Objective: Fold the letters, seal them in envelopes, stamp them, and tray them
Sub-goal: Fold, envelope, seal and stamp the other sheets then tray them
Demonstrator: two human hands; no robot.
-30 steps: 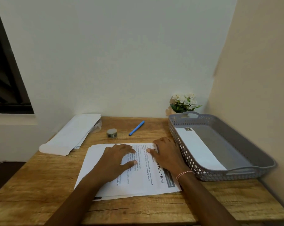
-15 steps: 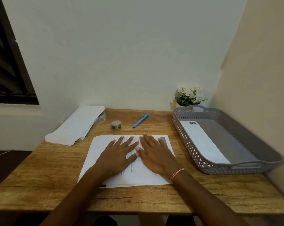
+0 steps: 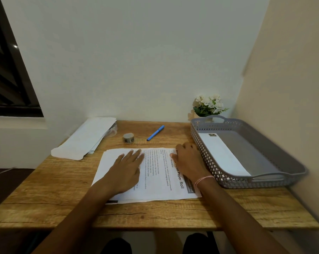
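1. Here the printed letter (image 3: 160, 173) lies flat on top of a small stack of sheets at the near middle of the table (image 3: 45, 189), not yet folded.
2. The left hand (image 3: 126, 170) rests open and flat on the letter's left half; the right hand (image 3: 188, 160) sits at its far right edge, fingers curled, apparently taking hold of that edge, though the grip is hard to confirm.
3. To fold well, only the top sheet should lift, edges matched before creasing.
4. The envelope pile (image 3: 85, 140) lies far left, the stamp roll (image 3: 128, 138) and blue pen (image 3: 155, 133) beyond the letter.
5. The grey tray (image 3: 287, 154) at right already holds one stamped envelope (image 3: 222, 153).
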